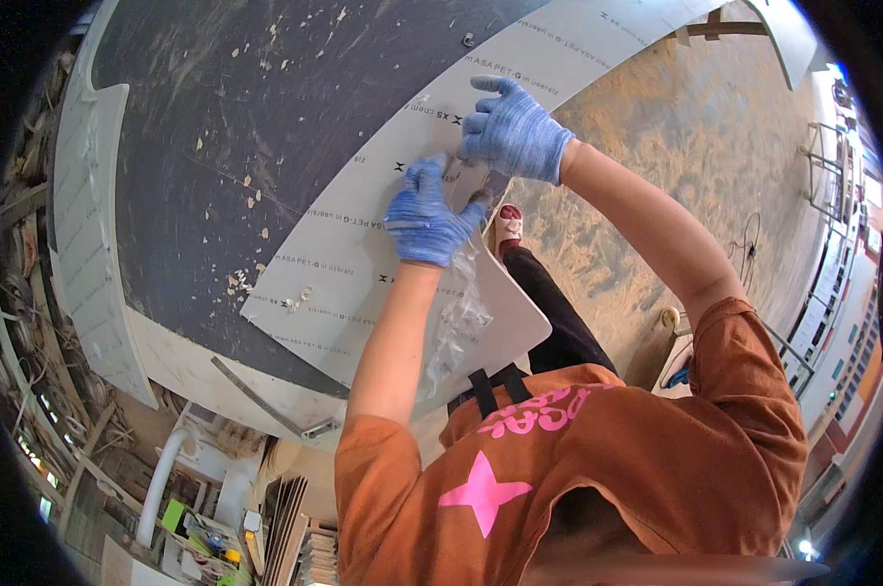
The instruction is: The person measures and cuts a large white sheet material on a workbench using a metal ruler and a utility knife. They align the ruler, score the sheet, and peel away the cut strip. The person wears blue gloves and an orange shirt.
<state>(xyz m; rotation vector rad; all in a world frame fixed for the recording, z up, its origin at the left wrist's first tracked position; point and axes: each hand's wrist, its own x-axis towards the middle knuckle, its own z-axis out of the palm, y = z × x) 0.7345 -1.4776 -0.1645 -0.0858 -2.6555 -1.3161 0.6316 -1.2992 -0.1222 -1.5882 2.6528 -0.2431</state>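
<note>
dark tabletop (217, 146) cropped; right hand (514, 135) perhaps pinching film (464, 317)

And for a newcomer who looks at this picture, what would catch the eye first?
Probably the blue-gloved left hand and blue-gloved right hand, near the centre, at the long, light grey panel with printed marks. Next, the bright pink four-pointed star on the rust-brown cloth shirt, lower centre. The dark, scuffed tabletop with pale flakes spreads across the upper left.

A curved, printed grey panel (417, 137) is laid flat on the dark table (246, 127). Clear film (464, 317) is crumpled over its near end.
</note>
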